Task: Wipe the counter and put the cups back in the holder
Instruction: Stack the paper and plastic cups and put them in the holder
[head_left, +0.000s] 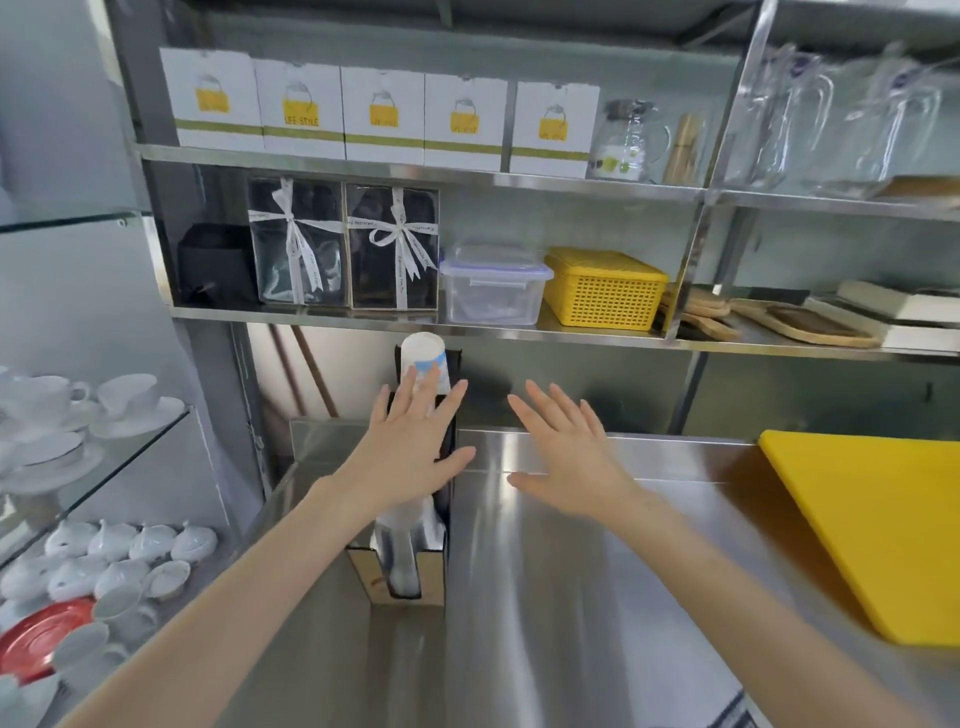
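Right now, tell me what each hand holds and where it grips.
Nothing is gripped. The left hand lies flat, fingers straight, over the cup stack in the holder; the right hand hovers open.

Single head-worn wide view, looking forward and down, close above both hands; edges appear slightly blurred.

A yellow cutting board (878, 530) lies at right, a yellow basket (605, 288) beside a clear lidded container (493, 286), seemingly empty, on the shelf.

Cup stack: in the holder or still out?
In. The cup stack sits inside the black holder, its top sticking out above. The left hand lies flat against it; the right hand hovers open.
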